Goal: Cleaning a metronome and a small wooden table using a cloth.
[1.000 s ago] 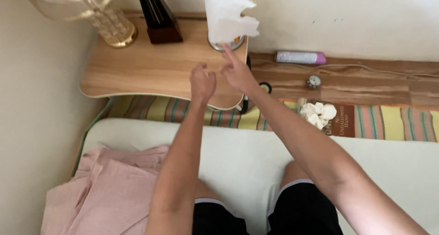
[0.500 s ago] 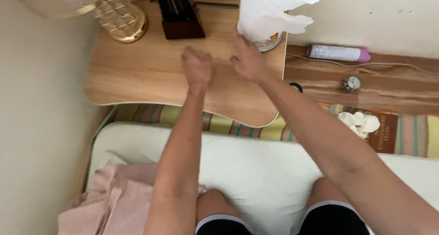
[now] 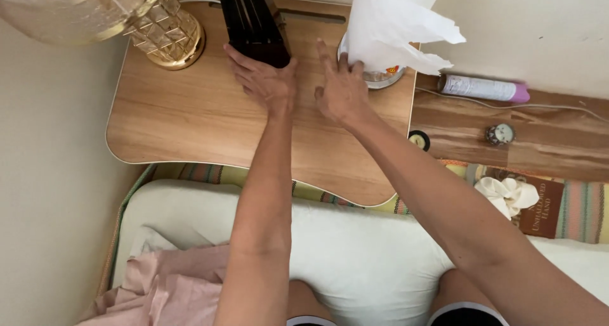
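**Two hands on a bedside tray table, one at a black case, one at a paper roll**

Left hand [image 3: 263,78]: fingers spread and laid flat against the near end of the black case [image 3: 254,25], thumb toward its right corner; touching, not wrapped around it. The case lies lengthwise, running to the table's far edge.

Right hand [image 3: 342,91]: fingers loosely open, tips touching the base of the white paper roll [image 3: 390,25]; nothing gripped. The roll stands upright in a round holder near the right rear corner, a torn sheet hanging off to the right.

Wooden table [image 3: 190,117]: rounded corners, pale rim. Bare wood lies between the hands and the near edge, and left of the left hand. A gold faceted lamp base [image 3: 168,37] takes the left rear corner, well apart from the case.

Beyond the right edge: a lower wooden ledge [image 3: 558,142] with a spray can [image 3: 482,88] lying on its side and a small round object [image 3: 500,134].

Near side: white cushion [image 3: 355,256], pink cloth [image 3: 171,288].
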